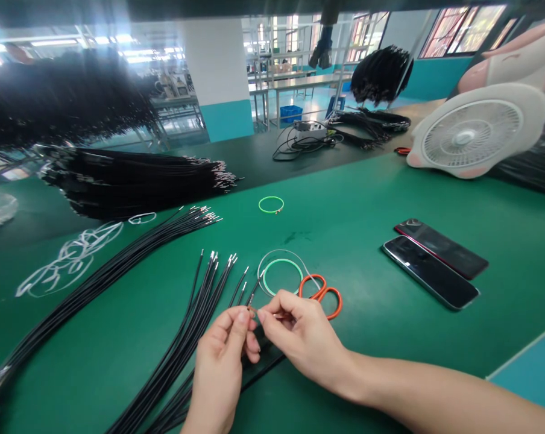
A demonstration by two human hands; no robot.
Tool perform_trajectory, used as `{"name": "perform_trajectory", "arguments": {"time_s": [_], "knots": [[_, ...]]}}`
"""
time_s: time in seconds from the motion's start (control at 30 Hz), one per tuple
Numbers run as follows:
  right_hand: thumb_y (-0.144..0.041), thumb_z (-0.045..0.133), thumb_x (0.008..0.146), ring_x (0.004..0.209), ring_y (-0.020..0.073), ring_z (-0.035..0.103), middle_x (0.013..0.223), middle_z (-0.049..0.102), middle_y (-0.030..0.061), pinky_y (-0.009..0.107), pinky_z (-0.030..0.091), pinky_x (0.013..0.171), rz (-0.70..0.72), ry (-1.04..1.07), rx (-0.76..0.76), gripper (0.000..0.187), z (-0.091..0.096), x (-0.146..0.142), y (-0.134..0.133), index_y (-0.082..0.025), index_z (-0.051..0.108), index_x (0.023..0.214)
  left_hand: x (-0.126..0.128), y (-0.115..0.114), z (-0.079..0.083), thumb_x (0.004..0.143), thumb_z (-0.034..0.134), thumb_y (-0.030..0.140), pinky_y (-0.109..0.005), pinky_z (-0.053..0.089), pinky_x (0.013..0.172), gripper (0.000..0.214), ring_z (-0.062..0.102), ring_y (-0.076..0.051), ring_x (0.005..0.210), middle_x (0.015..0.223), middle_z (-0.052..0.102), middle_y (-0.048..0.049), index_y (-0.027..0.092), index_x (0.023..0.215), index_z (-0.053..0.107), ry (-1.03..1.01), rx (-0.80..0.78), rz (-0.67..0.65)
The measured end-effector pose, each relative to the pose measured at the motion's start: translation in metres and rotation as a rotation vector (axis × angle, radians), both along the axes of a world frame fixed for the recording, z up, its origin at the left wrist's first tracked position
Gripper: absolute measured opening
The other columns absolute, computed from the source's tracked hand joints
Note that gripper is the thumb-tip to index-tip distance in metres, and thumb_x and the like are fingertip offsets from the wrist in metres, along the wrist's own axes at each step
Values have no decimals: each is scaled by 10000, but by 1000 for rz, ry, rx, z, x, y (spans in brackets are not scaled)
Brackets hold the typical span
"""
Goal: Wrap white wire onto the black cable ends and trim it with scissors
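My left hand (220,367) and right hand (302,337) are close together above the green bench mat (354,241), both pressed closed in a pinch on a thin wire end (253,310) — the exact grip at that point is too small to confirm. A loose bundle of black crimped wires (182,343) lies just beside my left hand. Orange-handled scissors (320,295) lie just beyond my right hand, touching a clear-and-green wire coil (279,274). A smaller green wire loop (271,205) lies farther up the mat. Two smartphones (430,268) rest side by side to my right — well apart from both hands.
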State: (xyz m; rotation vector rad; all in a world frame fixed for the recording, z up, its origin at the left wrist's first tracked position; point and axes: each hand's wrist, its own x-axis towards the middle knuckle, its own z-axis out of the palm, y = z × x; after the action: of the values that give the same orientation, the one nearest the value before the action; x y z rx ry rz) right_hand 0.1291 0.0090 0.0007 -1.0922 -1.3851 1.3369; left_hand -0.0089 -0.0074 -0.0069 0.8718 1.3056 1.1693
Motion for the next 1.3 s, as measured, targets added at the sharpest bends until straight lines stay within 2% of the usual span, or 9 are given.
{"name": "perform_trajectory", "arguments": {"time_s": [0.2, 0.33, 0.7, 0.83, 1.0, 1.2, 1.3], "knots": [[-345, 579, 863, 600, 135, 552, 680, 631, 11, 246, 425, 566, 33, -21, -13, 209, -2, 1, 2, -179, 590, 736, -1, 0, 5, 801, 682, 451, -145, 369, 428, 298, 426, -33, 431, 593, 561, 68, 165, 848, 612, -80, -67, -13], [-333, 581, 862, 584, 121, 508, 649, 591, -4, 238, 399, 552, 28, -21, -4, 211, -1, 1, 2, -175, 581, 722, 1, -1, 9, 756, 725, 462, -134, 343, 402, 329, 394, -31, 425, 560, 536, 69, 158, 801, 606, -120, -103, -8], [-307, 560, 868, 551, 104, 437, 609, 527, -24, 235, 362, 531, 39, -59, 13, 204, -1, 2, 1, -166, 546, 722, 4, -3, 3, 788, 682, 490, -135, 343, 432, 339, 392, -31, 436, 545, 517, 73, 166, 811, 588, -56, -84, 15], [-282, 569, 873, 578, 106, 452, 628, 536, -22, 231, 366, 547, 42, -22, 16, 203, 1, 2, 3, -164, 543, 710, 5, -4, 9, 766, 708, 484, -115, 327, 427, 364, 368, -16, 435, 537, 494, 72, 153, 704, 569, -179, -148, -16], [-275, 586, 883, 629, 109, 496, 674, 567, -19, 226, 395, 589, 86, 40, 38, 183, 3, 4, 6, -159, 574, 742, 3, -5, 20, 704, 773, 463, -98, 298, 408, 379, 329, -7, 422, 500, 467, 78, 140, 692, 575, -301, -211, -38], [-314, 606, 894, 691, 125, 545, 732, 614, -3, 237, 431, 651, 131, 81, 105, 178, 2, 7, 7, -164, 625, 799, -2, -8, 23, 705, 766, 482, -103, 236, 375, 394, 248, 5, 385, 478, 417, 91, 138, 665, 579, -298, -232, -112], [-335, 600, 901, 726, 142, 573, 760, 637, 9, 262, 457, 700, 141, 94, 111, 189, -1, 7, 8, -171, 645, 819, -5, -11, 20, 776, 695, 494, -111, 228, 371, 379, 230, -4, 380, 460, 372, 99, 150, 667, 581, -247, -188, -173]]}}
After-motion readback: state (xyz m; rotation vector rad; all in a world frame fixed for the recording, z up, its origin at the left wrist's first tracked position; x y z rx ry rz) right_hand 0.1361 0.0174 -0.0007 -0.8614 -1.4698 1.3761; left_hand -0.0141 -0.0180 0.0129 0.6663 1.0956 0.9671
